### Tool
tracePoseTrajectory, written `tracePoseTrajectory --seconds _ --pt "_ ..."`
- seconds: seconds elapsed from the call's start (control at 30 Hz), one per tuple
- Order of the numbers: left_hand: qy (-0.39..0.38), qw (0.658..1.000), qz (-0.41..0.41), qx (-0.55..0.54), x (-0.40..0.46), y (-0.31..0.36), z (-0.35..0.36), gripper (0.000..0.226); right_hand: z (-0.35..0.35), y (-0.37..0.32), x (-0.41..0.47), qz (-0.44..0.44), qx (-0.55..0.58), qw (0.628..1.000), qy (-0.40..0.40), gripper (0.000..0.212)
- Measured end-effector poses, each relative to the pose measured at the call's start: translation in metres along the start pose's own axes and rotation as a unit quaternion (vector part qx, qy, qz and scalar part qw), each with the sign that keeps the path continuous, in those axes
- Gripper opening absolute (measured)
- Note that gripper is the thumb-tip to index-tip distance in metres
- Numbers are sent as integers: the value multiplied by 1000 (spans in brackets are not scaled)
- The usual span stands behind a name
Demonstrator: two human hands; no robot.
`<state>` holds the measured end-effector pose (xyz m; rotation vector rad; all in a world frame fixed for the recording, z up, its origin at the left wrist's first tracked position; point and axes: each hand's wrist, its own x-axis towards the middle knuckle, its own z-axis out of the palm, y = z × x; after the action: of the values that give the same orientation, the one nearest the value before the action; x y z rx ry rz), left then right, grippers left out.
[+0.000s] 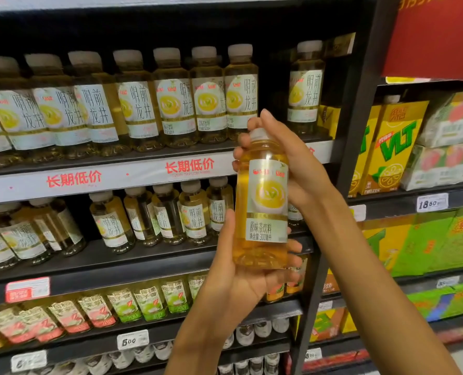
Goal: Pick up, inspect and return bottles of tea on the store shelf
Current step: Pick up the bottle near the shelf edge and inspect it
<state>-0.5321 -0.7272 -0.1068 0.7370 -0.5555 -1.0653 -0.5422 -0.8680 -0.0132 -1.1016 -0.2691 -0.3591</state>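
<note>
Stage: the tea bottle (262, 209) was off the shelf and held up for inspection, so the pick-up looked done and the return was not yet done.
Left to do: by my reading, finish the look, then set the bottle back in the gap (275, 98) in the top row, between the run of seven bottles and the lone bottle (305, 87) at the right end.
Where the bottle was: in the air in front of the shelf rail (116, 175) with the red print, upright with a slight tilt, label toward the camera.
Left hand (241, 277): cupped under the base, thumb up along the left side of the label, fingers curled round the bottom from behind.
Right hand (287, 161): wrapped around the neck and cap from the right, fingertips showing at the left of the shoulder.
Look of the bottle: clear plastic, full of pale amber tea, with a whitish cap partly hidden by the fingers.
Label: white and pale green, with a cup of yellow tea pictured, a gold band, and printed text beneath.
Condition: no dent or leak could be seen; the back of the bottle was hidden.
Matching stock: bottles of the same kind (170, 96) stood in the top row and in the second row (195, 212).
</note>
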Motion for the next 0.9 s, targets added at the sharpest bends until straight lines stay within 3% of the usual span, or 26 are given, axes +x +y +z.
tracePoseTrajectory --seconds 0.13,0.23,0.4,0.53,0.77,0.9 --pt "77 986 79 123 3 4 -3 59 -2 -7 -1 -39 -162 984 57 19" --pt "92 979 86 163 4 4 3 60 -2 -9 1 -37 -198 976 77 20" --pt "44 997 43 44 2 7 12 74 -4 -6 0 17 -81 996 40 27" --pt "-10 1000 -2 -5 -2 6 16 79 -7 5 2 51 -24 997 60 15" --pt "-86 995 -20 -52 -14 10 17 63 -10 15 2 167 42 979 106 17" --pt "-84 994 -18 -65 -17 12 20 63 -13 21 0 203 63 970 118 19"
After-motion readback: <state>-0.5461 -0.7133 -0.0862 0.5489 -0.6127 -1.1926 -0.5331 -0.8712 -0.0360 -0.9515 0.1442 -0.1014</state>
